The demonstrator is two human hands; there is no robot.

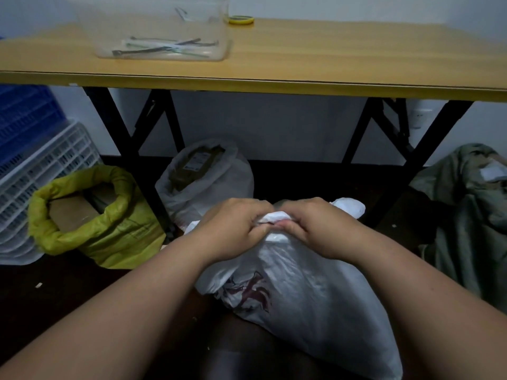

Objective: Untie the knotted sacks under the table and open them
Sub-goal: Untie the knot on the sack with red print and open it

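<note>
A white sack (pixel 307 292) is seen lying on the dark floor (pixel 68 297) in front of the worktop (pixel 301 58), its long axis running from lower right up toward the middle, with the knotted neck (pixel 271 218) pointed at the worktop's near edge. The knot is pinched from both sides, the left hand (pixel 233 229) and the right hand (pixel 315 226) being curled tightly round the bunched cloth, thumbs almost touching. Four sacks are counted: the white one being handled, a yellow sack (pixel 109 231) with its rim rolled open at left, a second white sack (pixel 208 182) open between the black legs (pixel 123 133), and a grey-green sack (pixel 466 215) slumped at right. Bare floor is left between the yellow sack and the left forearm. A clear box (pixel 164 37) is set on the worktop.
</note>
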